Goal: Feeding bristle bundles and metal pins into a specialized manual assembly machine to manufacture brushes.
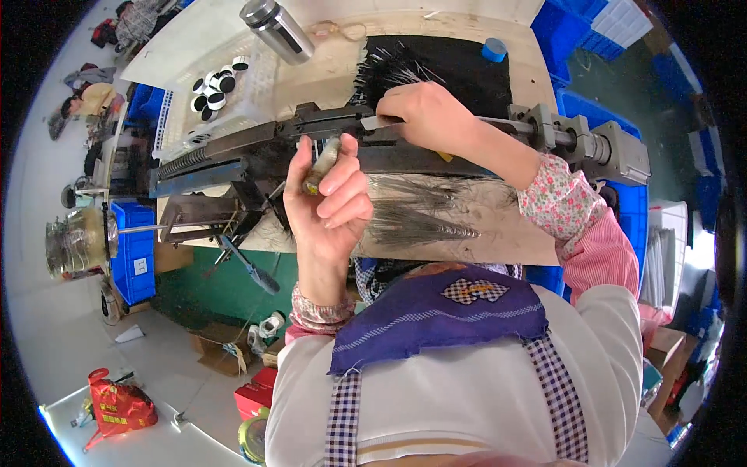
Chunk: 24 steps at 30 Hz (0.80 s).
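My left hand (331, 194) is raised palm up in front of the long metal machine (264, 152), its fingers curled. Between thumb and fingers shows a small greyish, cloudy wrapped piece (325, 162); whether it is held or covers a finger, I cannot tell. My right hand (426, 113) reaches over the machine bed with bent fingers, at the end of a flat shiny metal strip (380, 122). Its fingertips are mostly hidden, so its grip is unclear. Bundles of fine dark wires (420, 222) lie on the wooden table (513, 233) just below the machine.
Beyond the machine are a white basket (261, 105) with black-and-white round pieces, a steel flask (278, 31), and a black cloth (482, 78) bearing loose wires and a blue tape roll (494, 50). A motor-like end (622, 152) projects right. Blue crates (134, 261) stand beside the table.
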Tool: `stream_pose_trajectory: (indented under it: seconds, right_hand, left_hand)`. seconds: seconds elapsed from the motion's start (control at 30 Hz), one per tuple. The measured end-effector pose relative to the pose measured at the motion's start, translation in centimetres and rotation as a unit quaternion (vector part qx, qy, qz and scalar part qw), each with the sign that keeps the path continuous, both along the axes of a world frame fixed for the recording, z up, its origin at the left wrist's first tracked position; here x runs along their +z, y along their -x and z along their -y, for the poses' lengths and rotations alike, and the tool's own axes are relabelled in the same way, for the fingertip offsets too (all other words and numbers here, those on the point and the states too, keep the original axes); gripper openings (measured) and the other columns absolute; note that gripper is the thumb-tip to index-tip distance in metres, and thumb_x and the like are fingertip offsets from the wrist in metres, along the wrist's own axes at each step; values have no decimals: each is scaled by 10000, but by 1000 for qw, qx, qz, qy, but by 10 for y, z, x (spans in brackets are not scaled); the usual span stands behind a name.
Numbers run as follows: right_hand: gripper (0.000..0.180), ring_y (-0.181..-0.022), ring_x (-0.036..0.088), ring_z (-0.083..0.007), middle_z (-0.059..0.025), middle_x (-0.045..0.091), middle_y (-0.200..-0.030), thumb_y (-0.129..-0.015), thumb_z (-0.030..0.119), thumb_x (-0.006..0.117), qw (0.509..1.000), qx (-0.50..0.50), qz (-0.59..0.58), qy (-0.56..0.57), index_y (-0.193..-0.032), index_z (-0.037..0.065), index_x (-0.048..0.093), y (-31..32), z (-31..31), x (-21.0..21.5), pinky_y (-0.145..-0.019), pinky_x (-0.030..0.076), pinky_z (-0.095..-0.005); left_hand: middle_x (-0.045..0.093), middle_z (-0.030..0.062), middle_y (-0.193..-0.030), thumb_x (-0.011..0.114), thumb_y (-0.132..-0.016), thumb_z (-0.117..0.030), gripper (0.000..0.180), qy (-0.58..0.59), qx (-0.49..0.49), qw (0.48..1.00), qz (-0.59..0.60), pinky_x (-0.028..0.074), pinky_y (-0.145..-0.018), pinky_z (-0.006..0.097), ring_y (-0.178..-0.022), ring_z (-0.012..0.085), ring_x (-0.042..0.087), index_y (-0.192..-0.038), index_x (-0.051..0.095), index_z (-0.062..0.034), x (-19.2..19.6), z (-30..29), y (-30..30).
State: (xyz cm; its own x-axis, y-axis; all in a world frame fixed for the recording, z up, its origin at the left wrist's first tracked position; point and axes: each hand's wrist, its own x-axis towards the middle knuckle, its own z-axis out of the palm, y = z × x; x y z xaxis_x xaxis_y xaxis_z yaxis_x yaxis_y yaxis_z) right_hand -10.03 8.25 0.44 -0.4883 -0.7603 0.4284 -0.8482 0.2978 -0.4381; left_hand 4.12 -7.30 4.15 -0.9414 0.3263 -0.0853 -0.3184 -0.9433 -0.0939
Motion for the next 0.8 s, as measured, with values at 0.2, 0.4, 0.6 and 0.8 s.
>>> stream_pose_trajectory:
  seconds: [0.2, 0.4, 0.6, 0.8]
  right_hand:
    - [141, -784, 617, -309, -113, 619, -814, -720, 61, 656, 999, 28, -13, -9, -857, 31, 644, 4, 7, 4, -697, 501, -371]
    - [154, -798, 630, -339, -112, 592, -900, -777, 116, 643, 998, -5, -62, 19, -918, 65, 606, -50, -22, 20, -665, 524, -423]
    - [281, -769, 632, -391, -186, 537, -1058, -879, 212, 600, 955, -232, 7, -183, -1015, 15, 454, -30, -50, -67, -630, 542, -441]
    - [315, -797, 615, -432, -210, 565, -974, -910, 293, 561, 955, -214, 114, -170, -984, 3, 462, -15, -64, -74, -651, 518, -459]
  left_hand:
    - [618, 135, -755, 598, -884, -230, 429, 847, 198, 488, -73, 470, -489, 315, -589, 196, 604, -1157, 443, 62, -110, -29, -6]
    - [594, 53, -672, 587, -894, -350, 394, 797, 97, 596, 2, 428, -492, 298, -538, 141, 559, -946, 586, 41, -107, 22, -41]
    - [526, 6, -589, 478, -965, -406, 435, 591, 268, 712, 267, 262, -396, 238, -442, 78, 399, -866, 653, -21, -112, 108, -62]
    - [444, -24, -605, 539, -955, -207, 194, 501, 347, 760, 223, 232, -391, 225, -452, 61, 338, -893, 576, -27, -131, 103, -49]
